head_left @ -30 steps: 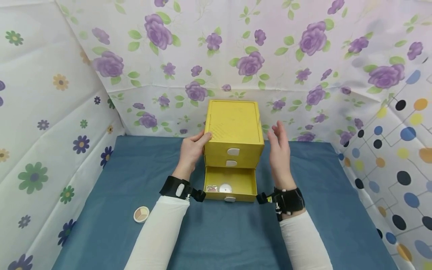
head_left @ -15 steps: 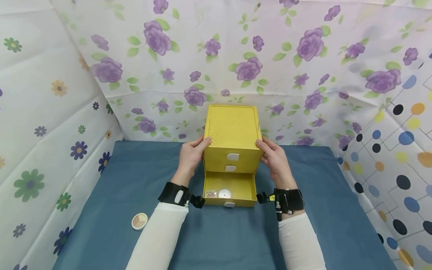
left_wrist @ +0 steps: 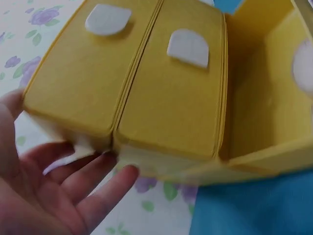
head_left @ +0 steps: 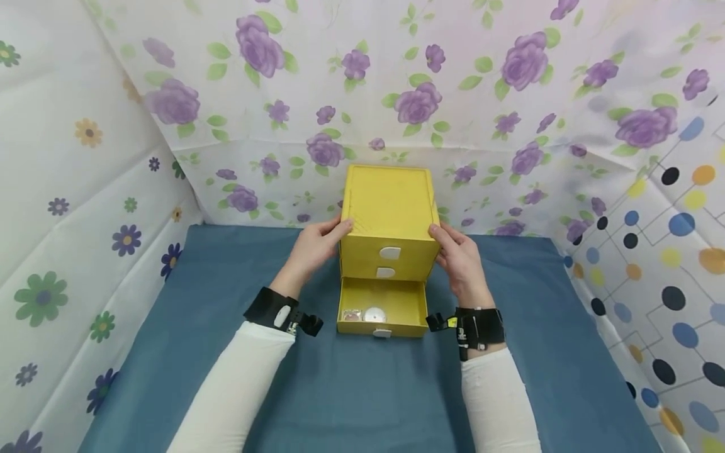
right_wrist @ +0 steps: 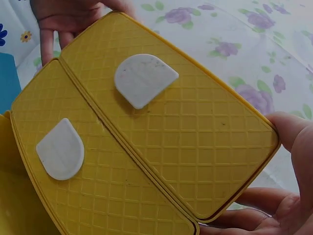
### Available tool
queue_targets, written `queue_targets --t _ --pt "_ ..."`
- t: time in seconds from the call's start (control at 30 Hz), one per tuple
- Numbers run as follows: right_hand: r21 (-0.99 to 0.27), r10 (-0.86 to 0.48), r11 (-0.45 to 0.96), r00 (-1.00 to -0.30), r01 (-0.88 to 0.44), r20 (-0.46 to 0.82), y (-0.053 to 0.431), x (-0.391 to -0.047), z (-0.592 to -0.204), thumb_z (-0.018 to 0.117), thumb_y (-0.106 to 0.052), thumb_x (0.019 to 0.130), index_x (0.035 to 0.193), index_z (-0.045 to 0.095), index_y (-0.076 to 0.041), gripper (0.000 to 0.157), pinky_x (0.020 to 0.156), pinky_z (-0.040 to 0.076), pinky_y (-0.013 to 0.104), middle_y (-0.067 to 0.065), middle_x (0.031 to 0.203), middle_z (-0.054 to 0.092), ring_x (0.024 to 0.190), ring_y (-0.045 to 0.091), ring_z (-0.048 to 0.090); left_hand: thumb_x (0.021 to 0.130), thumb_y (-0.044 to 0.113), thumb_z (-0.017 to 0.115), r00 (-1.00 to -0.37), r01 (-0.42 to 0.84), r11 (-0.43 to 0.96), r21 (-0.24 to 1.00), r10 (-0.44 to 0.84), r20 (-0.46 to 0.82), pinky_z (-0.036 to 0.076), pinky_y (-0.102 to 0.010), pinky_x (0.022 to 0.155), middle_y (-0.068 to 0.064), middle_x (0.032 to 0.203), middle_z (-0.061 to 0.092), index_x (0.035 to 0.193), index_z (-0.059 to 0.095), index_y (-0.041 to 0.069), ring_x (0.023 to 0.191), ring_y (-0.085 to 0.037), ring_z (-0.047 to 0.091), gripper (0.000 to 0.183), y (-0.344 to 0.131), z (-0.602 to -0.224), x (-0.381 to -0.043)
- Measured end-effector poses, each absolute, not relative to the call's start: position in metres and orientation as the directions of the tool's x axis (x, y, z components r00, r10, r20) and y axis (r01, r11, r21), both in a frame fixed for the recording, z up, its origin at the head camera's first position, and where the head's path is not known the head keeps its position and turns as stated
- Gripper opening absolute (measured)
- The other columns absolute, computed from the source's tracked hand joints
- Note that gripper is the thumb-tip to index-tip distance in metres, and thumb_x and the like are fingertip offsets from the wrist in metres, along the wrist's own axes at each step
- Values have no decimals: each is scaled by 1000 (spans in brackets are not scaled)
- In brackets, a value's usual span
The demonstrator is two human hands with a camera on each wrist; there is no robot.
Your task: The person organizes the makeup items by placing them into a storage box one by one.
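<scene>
A yellow drawer cabinet (head_left: 391,201) stands before me in the head view, its bottom drawer (head_left: 404,305) pulled out. My left hand (head_left: 314,245) holds the cabinet's upper left front corner, thumb on the top edge and fingers along the side. At the opposite corner, my right hand (head_left: 461,258) grips it the same way. White tab handles (right_wrist: 145,81) mark the two closed upper drawers. Inside the open drawer lie a round white item (head_left: 374,314) and a small pinkish clear-cased item (head_left: 352,314), both at the left front.
A blue cloth (head_left: 351,390) covers the table. Behind the cabinet rises a floral curtain (head_left: 255,157), with patterned sheets at both sides. The left sleeve (head_left: 238,377) crosses the front left of the table.
My right hand has come in from beside the cabinet and taken hold of its right corner. My left forearm has swung left, and the round three-tone palette is now hidden behind it.
</scene>
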State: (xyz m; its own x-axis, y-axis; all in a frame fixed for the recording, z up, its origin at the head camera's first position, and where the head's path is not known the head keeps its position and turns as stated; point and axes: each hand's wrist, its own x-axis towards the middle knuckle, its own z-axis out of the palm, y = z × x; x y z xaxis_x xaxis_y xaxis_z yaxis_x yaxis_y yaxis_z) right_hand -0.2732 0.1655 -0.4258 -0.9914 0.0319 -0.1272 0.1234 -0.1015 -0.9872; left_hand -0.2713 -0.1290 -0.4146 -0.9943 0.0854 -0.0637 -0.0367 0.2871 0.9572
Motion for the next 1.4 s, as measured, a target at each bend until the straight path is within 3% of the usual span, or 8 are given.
queue_targets --t 0.13,0.33,0.53,0.67,0.83,1.13,1.4 --pt "-986 45 -106 -990 127 -132 172 -276 -422 73 -53 85 151 41 -11 84 108 42 43 10 149 45 125 20 52 95 66 50 -983 27 339 941 178 -36 53 -48 95 -3 148 48 145 51 20 122 -20 55 68 -141 -407 -273" --pt "-990 57 -100 -993 102 -108 179 -278 -417 73 -54 84 150 43 -12 85 108 42 43 11 150 45 126 20 51 102 53 49 -980 48 352 935 196 -24 52 -51 95 -10 137 59 141 56 17 113 -26 61 54 -170 -412 -263" --pt "-991 57 -98 -993 95 -101 183 -281 -415 73 -55 84 150 44 -13 84 105 45 40 10 148 47 124 17 53 103 44 52 -973 28 500 865 214 -92 54 -49 93 -12 130 63 140 57 15 108 -22 64 47 -204 -431 -250" --pt "-991 62 -91 -992 101 -107 184 -281 -412 73 -57 82 149 45 -14 85 105 46 40 8 148 47 124 17 53 104 35 54 -966 104 622 776 249 -71 55 -50 87 -14 122 67 133 63 11 103 -25 65 38 -222 -448 -241" --pt "-992 52 -73 -993 102 -106 184 -282 -412 73 -58 81 148 48 -17 82 106 43 44 5 149 46 125 17 52 100 27 62 -959 200 741 641 282 -27 57 -48 81 -9 109 72 120 71 9 96 -23 66 29 -234 -471 -225" --pt "-994 22 -46 -995 101 -102 175 -278 -423 73 -57 83 146 51 -19 77 109 40 49 4 149 46 128 18 49 86 32 79 -923 301 812 500 380 -61 53 -50 81 -12 113 65 119 70 8 98 -28 60 42 -239 -498 -187" --pt "-991 27 -47 -991 128 -130 175 -276 -428 73 -59 82 145 52 -20 77 108 41 49 2 149 45 127 19 49 86 28 78 -897 345 814 467 433 -93 53 -46 77 -9 106 63 117 70 6 92 -25 60 38 -237 -505 -179"
